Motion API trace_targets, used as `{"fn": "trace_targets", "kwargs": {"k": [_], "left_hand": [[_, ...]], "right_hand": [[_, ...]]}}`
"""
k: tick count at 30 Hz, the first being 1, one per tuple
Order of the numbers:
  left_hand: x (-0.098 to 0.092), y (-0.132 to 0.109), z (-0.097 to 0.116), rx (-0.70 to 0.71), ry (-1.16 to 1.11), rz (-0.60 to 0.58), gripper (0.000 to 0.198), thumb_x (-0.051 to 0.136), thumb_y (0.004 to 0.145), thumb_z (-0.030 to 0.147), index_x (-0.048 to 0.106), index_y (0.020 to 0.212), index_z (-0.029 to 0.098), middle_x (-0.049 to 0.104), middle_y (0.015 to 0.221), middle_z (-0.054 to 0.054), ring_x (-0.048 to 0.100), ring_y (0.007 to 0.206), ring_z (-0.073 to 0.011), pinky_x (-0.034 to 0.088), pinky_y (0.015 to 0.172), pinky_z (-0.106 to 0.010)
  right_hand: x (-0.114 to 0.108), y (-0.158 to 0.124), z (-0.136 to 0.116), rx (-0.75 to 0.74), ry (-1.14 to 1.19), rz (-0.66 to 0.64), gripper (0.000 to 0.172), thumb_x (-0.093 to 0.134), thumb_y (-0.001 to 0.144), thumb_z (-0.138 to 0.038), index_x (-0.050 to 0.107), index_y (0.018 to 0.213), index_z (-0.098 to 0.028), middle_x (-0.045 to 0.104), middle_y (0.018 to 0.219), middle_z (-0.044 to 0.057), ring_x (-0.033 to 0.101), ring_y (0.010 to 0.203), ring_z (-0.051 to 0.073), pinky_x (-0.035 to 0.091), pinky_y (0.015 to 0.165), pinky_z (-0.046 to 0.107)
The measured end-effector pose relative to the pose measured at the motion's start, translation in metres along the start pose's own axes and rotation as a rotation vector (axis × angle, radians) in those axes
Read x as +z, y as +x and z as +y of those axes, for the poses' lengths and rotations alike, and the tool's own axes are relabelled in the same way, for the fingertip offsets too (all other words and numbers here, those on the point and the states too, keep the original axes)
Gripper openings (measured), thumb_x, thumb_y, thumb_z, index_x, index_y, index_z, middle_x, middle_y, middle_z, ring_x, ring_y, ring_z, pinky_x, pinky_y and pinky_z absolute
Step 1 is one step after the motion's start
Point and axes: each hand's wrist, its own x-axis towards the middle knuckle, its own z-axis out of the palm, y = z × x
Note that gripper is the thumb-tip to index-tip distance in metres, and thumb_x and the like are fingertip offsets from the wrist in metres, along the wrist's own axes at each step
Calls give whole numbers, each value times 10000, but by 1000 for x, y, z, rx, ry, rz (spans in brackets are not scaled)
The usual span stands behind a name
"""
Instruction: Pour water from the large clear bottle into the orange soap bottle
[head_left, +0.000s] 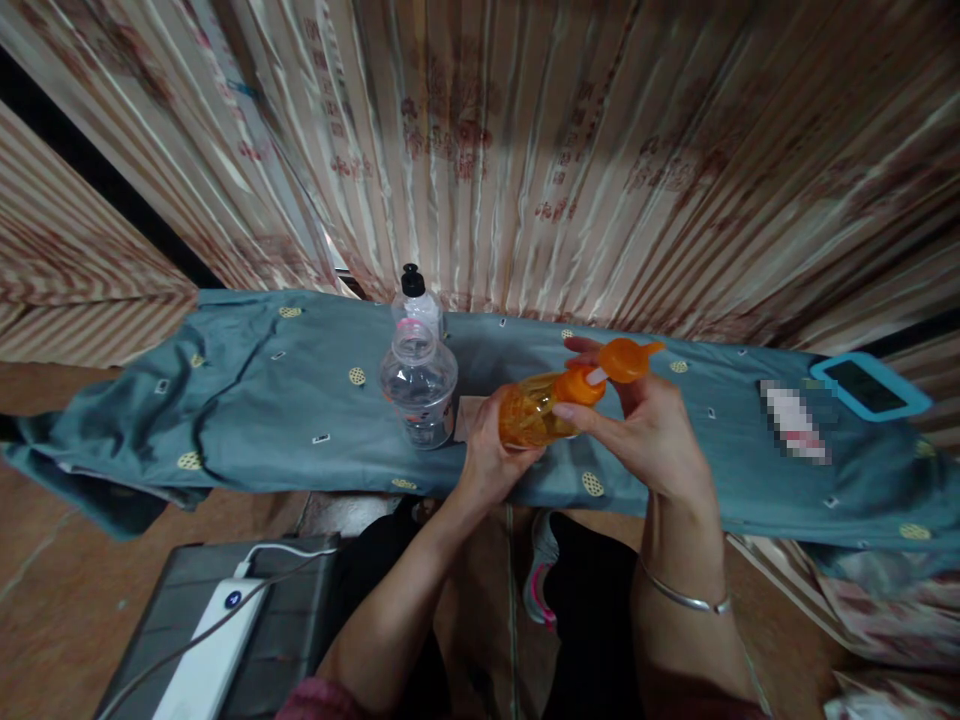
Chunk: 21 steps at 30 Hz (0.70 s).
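- Nearest the camera, low left, a white power bank (214, 650) with its cable (285, 553) is sitting on a grey case (292, 620); the person's dark-clad knees and 1 shoe (541, 570) are showing below the arms.
- The left hand (487, 455) is wrapping around the belly of the orange bottle (534, 410), fingers clamped on it, holding it tilted, neck pointing right, just above the near edge of the blue cloth (262, 420).
- The right hand (649, 425) is working at the neck: fingertips are pinching the orange cap (628, 358), which is flipped open and hanging on by its strap. A bangle (686, 597) is sitting on that wrist.
- Handling guess: it's looking like light, thin plastic, a bit squashy, probably slick. Gripping the body while steadying the stiffer neck seems the safe bet.
- Further back on the cloth, 1 clear bottle (418, 385) is standing left of the hands, with 1 black-capped bottle (415, 295) right behind it.
- Far right, a phone in a blue case (870, 385) is lying flat.
- Striped curtains (525, 150) are hanging behind everything.
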Motion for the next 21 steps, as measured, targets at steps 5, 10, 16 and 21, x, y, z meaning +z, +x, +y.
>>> {"fn": "trace_targets", "kwargs": {"k": [5,10,16,21], "left_hand": [[1,0,-1,-4,-13,-10,737,825,653,242,450,1287,220,620,1214,-82,615,1132,-275,504,995,-460],[1,0,-1,-8,-11,4,738,836,639,221,463,1276,217,620,1205,-81,616,1125,-270,513,992,-447],[1,-1,0,-11,-10,4,762,848,627,218,455,1281,216,617,1215,-81,611,1135,-272,509,999,-452],[2,-1,1,-32,-24,1,758,844,638,238,453,1287,213,612,1224,-86,609,1144,-273,508,999,-450]], "right_hand": [[0,-3,-9,-68,180,43,288,779,784,-175,668,1037,-258,641,1076,62,597,1073,257,438,1007,512],[-2,-9,-23,-110,-18,171,273,758,821,-214,669,1071,-273,662,1109,60,600,1093,287,442,996,515],[-4,-9,-26,-98,37,155,292,765,811,-217,691,1082,-296,659,1116,52,585,1128,309,423,1010,551],[-3,-9,-29,-96,138,165,320,770,795,-186,699,1069,-336,660,1134,7,590,1138,275,462,1001,483]]}}
